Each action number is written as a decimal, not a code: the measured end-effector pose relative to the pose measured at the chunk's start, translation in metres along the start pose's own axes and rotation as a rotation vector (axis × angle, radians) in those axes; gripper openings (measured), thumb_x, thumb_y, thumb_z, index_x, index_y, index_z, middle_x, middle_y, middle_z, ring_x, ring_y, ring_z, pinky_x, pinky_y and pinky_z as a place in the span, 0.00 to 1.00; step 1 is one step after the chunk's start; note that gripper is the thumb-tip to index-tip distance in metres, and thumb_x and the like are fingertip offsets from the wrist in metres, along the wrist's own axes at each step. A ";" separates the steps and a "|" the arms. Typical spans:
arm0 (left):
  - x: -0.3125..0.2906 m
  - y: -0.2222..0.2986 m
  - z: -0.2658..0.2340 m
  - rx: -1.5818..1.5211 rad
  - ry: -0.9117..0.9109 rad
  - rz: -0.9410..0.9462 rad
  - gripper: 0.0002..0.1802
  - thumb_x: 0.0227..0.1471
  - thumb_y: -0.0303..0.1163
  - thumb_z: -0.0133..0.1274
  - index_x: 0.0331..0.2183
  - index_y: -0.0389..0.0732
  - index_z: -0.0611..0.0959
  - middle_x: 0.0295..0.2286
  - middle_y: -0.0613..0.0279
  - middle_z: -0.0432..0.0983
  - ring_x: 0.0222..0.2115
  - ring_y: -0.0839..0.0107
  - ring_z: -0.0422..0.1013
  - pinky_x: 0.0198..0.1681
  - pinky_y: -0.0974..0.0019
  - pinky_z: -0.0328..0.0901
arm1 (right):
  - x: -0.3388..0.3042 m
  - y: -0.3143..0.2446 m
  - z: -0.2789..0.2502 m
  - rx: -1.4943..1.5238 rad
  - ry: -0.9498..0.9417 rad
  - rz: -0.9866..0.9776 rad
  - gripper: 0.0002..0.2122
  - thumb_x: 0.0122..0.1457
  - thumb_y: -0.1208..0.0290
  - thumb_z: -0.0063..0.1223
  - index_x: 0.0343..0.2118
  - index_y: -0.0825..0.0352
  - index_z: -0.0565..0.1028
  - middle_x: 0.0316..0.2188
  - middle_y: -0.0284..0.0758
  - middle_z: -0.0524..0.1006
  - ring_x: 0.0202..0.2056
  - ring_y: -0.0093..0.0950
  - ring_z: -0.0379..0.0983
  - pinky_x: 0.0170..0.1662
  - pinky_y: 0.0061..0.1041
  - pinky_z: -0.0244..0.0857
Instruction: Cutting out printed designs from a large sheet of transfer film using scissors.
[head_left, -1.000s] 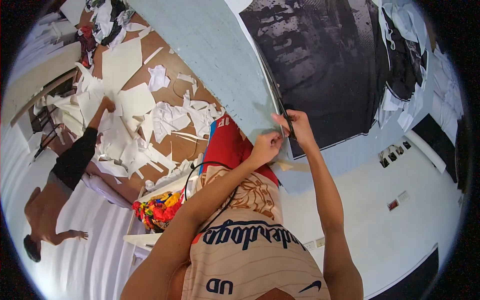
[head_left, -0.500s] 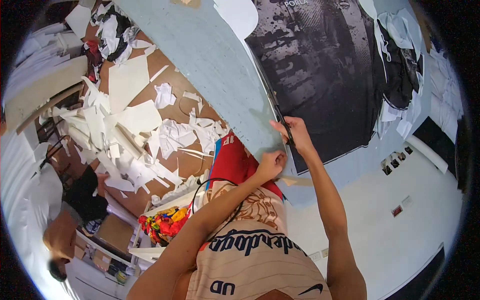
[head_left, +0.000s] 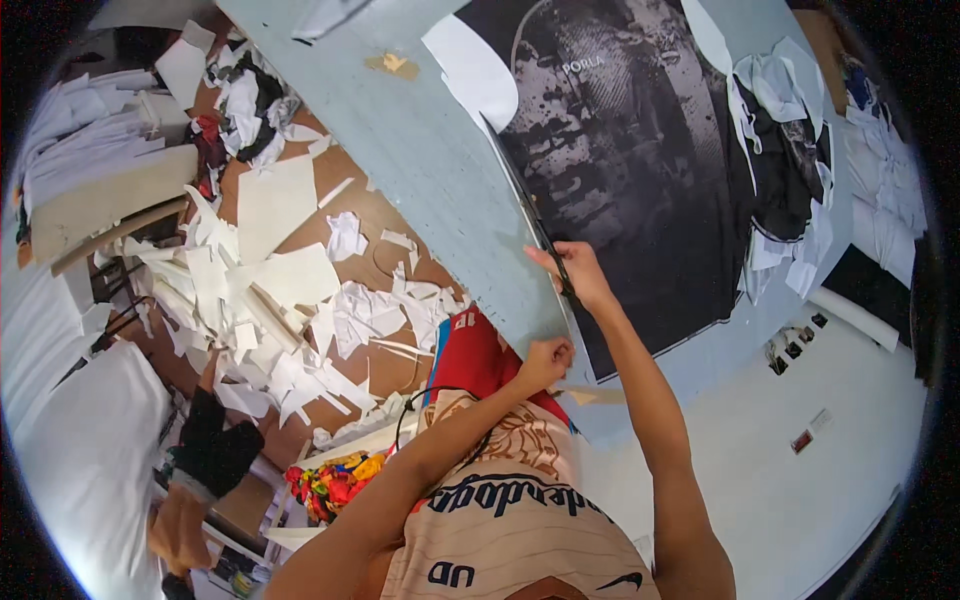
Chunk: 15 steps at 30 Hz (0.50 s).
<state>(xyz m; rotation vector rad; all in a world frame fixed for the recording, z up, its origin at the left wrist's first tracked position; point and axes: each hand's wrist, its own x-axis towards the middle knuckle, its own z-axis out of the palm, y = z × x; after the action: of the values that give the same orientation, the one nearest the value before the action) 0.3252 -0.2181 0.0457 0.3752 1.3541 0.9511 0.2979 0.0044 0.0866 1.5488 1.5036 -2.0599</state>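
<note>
My right hand [head_left: 584, 274] grips long dark scissors [head_left: 538, 218] by the handles. The blades lie along the left edge of a black panel of printed fabric [head_left: 640, 220] with a grey splatter pattern, spread flat on the table. A narrow white margin runs beside that edge, widening into a rounded white piece [head_left: 470, 75] near the blade tips. My left hand [head_left: 547, 362] is closed beside the panel's near left corner, by the lower end of the white margin. What its fingers pinch is hidden.
The pale blue table [head_left: 400, 130] ends along a slanting left edge. White scraps [head_left: 290, 275] litter the brown floor beyond it. Black and white cloth pieces [head_left: 785, 170] lie piled right of the panel. Another person [head_left: 205, 450] is at the lower left, near bright coloured cloth [head_left: 335, 485].
The view has tilted, so the table and panel sit lower in the picture. Along the panel's edge, my right hand and the scissors have moved farther from the near corner.
</note>
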 end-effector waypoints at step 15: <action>0.012 0.002 -0.022 0.052 -0.190 -0.135 0.07 0.54 0.26 0.55 0.29 0.34 0.84 0.20 0.57 0.82 0.18 0.69 0.79 0.19 0.66 0.71 | 0.024 -0.048 0.014 -0.020 -0.033 -0.110 0.25 0.53 0.46 0.72 0.16 0.60 0.71 0.13 0.27 0.68 0.14 0.20 0.66 0.20 0.24 0.58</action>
<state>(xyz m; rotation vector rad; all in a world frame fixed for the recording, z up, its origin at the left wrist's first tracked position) 0.3029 -0.2145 0.0345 0.3986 1.2167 0.7507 0.2482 0.0264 0.0959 1.4484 1.6269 -2.1107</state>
